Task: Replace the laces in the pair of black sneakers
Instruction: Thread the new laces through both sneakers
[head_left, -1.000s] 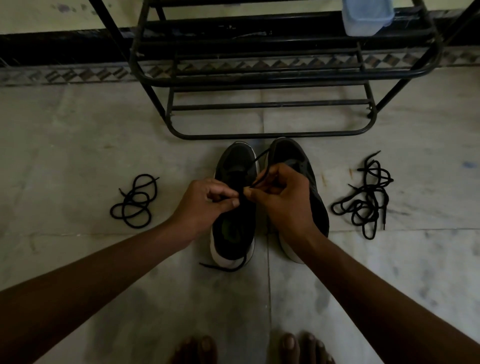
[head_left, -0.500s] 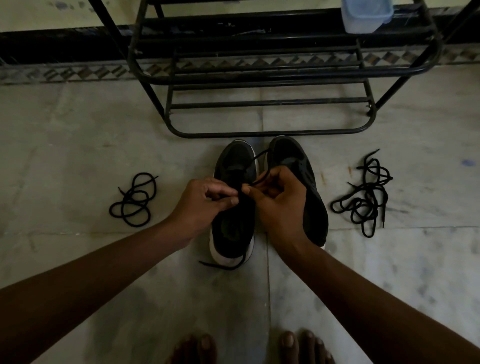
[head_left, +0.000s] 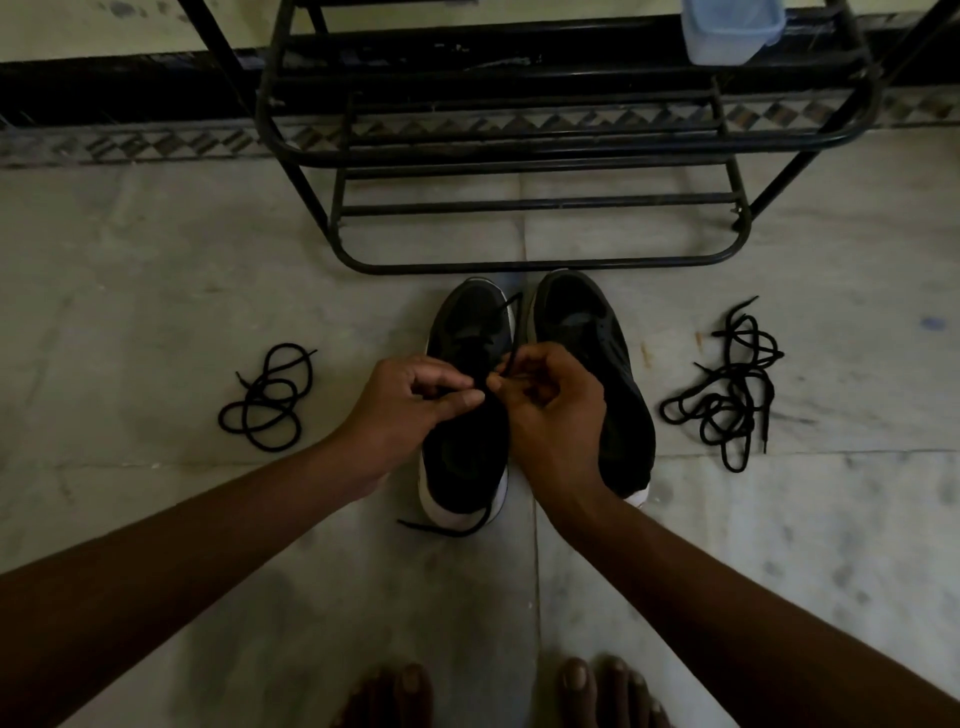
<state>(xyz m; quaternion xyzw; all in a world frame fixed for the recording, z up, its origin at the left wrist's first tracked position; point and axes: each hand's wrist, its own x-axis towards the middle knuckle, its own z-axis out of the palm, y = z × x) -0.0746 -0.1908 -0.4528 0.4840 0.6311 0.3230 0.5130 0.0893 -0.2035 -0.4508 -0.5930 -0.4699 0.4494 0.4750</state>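
Barely shifted, left hand (head_left: 410, 410) and right hand (head_left: 551, 415) both pinching one lace (head_left: 511, 359), two sneakers (head_left: 467, 457), two loose lace bundles (head_left: 267, 397)

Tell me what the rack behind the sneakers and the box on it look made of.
Rack: likely painted metal tube; thin, round black bars bent in smooth curves, faint sheen. Box: probably plastic; pale blue, translucent walls with a lidded rim.

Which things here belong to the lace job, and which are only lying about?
Job: left sneaker, right sneaker, lace pinched by left hand and right hand, left lace bundle, right lace bundle.
Lying about: black metal rack, blue plastic box on it.
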